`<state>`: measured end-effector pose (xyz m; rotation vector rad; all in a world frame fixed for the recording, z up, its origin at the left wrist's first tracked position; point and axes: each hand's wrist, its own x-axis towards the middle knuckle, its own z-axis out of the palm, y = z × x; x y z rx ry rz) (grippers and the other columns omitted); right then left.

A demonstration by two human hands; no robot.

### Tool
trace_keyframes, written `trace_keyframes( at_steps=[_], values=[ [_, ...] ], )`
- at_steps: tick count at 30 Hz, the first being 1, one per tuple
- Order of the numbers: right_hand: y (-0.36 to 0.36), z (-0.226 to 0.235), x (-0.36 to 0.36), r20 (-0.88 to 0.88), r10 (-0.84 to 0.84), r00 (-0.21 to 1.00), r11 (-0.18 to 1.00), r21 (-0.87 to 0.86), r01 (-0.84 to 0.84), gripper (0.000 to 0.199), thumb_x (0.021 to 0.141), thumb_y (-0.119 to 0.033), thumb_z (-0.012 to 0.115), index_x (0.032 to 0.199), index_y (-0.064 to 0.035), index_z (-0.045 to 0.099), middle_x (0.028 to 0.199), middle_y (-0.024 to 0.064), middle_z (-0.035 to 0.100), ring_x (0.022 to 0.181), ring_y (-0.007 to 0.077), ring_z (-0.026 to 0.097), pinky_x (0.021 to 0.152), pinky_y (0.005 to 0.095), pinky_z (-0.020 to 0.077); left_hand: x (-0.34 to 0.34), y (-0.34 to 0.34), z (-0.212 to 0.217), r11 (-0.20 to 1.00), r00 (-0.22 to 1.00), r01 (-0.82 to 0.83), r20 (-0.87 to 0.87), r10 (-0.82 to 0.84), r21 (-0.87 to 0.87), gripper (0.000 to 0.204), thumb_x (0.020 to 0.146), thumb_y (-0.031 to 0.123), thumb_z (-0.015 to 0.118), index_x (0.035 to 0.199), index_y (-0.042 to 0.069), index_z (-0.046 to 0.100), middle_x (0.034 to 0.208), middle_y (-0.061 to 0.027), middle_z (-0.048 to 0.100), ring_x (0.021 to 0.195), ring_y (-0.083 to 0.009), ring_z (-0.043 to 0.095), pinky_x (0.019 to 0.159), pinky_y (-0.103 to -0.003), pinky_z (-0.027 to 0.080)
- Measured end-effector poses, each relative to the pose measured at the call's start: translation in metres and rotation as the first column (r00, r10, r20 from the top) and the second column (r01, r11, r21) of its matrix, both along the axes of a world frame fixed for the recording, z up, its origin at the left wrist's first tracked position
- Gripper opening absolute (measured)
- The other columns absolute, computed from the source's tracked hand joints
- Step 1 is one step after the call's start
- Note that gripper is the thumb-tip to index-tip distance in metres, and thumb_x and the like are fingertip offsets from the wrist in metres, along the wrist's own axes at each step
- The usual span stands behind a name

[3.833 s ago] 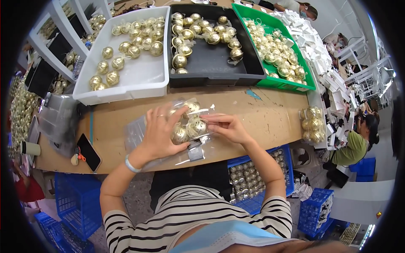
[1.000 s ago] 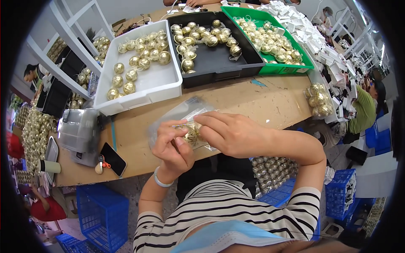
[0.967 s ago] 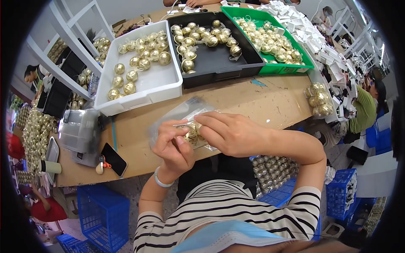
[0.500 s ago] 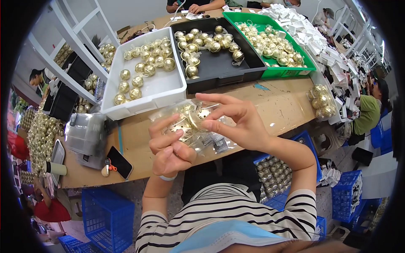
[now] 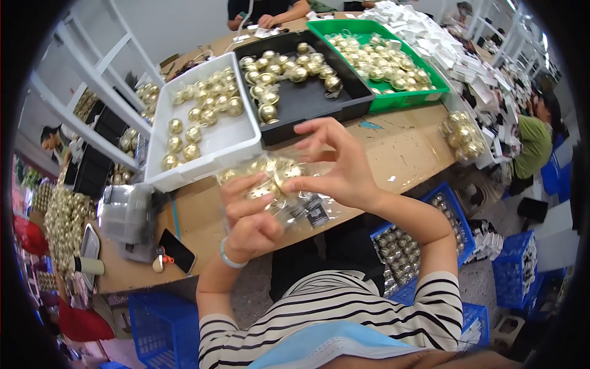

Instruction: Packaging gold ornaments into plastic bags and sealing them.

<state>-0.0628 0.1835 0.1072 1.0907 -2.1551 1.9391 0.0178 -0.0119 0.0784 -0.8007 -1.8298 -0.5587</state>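
Observation:
In front of my body, just past the near table edge, is a clear plastic bag with several shiny gold ball ornaments inside. My left hand is closed on the bag's left side, its fingers curled over the balls. On the other side, the thumb of my right hand presses against the bag's upper right part, its fingers bent above and slightly blurred. A dark printed label shows through the loose plastic below the balls.
Beyond the bag stand a white tray, a black tray and a green tray, all with gold balls. A phone, keys and stacked plastic bags lie left. A bagged bundle of balls sits right. Blue crates stand below.
The fingers of my right hand have lifted and spread from the bag, while its thumb stays on it. My left hand keeps its hold. The whole view has shifted slightly.

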Motion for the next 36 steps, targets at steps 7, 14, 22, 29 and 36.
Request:
trace_keyframes(
  at_steps=[7, 14, 22, 29, 36],
  values=[
    [0.009, 0.000, 0.002, -0.115, 0.493, 0.862, 0.866, 0.160, -0.474, 0.031, 0.100, -0.016, 0.064, 0.126, 0.0004, 0.067, 0.126, 0.0184, 0.069, 0.118, 0.0346, 0.063, 0.101, 0.0442, 0.0486, 0.011, 0.018, -0.017, 0.954, 0.986, 0.164, -0.026, -0.163, 0.252, 0.024, 0.098, 0.010, 0.045, 0.114, 0.012, 0.028, 0.104, -0.0107, 0.050, 0.089, -0.0387, 0.064, 0.077, -0.050, 0.056],
    [0.045, 0.003, 0.024, -0.592, 0.054, 0.804, 0.959, 0.255, 0.123, 0.054, 0.096, -0.037, 0.063, 0.136, -0.0004, 0.060, 0.139, 0.0267, 0.057, 0.119, 0.0383, 0.061, 0.100, 0.0465, 0.0479, -0.010, 0.052, -0.011, 0.870, 0.942, 0.117, 0.225, -0.251, 0.479, 0.027, 0.090, 0.000, 0.039, 0.114, 0.007, 0.028, 0.101, -0.0145, 0.049, 0.090, -0.0344, 0.063, 0.081, -0.048, 0.053],
    [0.076, -0.021, 0.023, -0.868, -0.078, 0.490, 0.749, 0.274, 0.603, 0.068, 0.092, -0.042, 0.063, 0.145, -0.0005, 0.051, 0.145, 0.0305, 0.049, 0.090, 0.0311, 0.062, 0.082, 0.0405, 0.0512, -0.046, 0.092, -0.002, 0.810, 0.799, 0.167, 0.404, -0.446, 0.563, 0.031, 0.099, 0.009, 0.043, 0.124, 0.002, 0.027, 0.110, -0.0186, 0.050, 0.106, -0.0310, 0.057, 0.095, -0.044, 0.045],
    [0.298, -0.034, -0.069, -0.297, -0.884, 0.362, 0.330, 0.155, 0.931, 0.052, 0.111, -0.039, 0.033, 0.126, 0.0008, 0.063, 0.098, 0.0087, 0.069, 0.087, 0.0155, 0.064, 0.080, 0.0330, 0.0520, -0.053, 0.059, -0.010, 0.995, 0.648, 0.040, 0.761, 0.043, -0.090, 0.069, 0.097, 0.029, 0.065, 0.146, -0.005, 0.032, 0.143, -0.0251, 0.045, 0.136, -0.0415, 0.044, 0.116, -0.049, 0.031],
    [0.409, -0.074, -0.143, 0.515, -0.827, 0.225, 0.338, 0.137, 0.931, 0.060, 0.104, -0.053, 0.042, 0.142, -0.0072, 0.051, 0.135, 0.0171, 0.059, 0.116, 0.0318, 0.061, 0.098, 0.0548, 0.0482, -0.014, -0.056, -0.122, 0.782, 0.376, -0.470, 0.708, 0.598, -0.410, 0.083, 0.076, 0.024, 0.085, 0.144, -0.001, 0.044, 0.142, -0.0257, 0.051, 0.129, -0.0426, 0.048, 0.110, -0.048, 0.037]
  ],
)
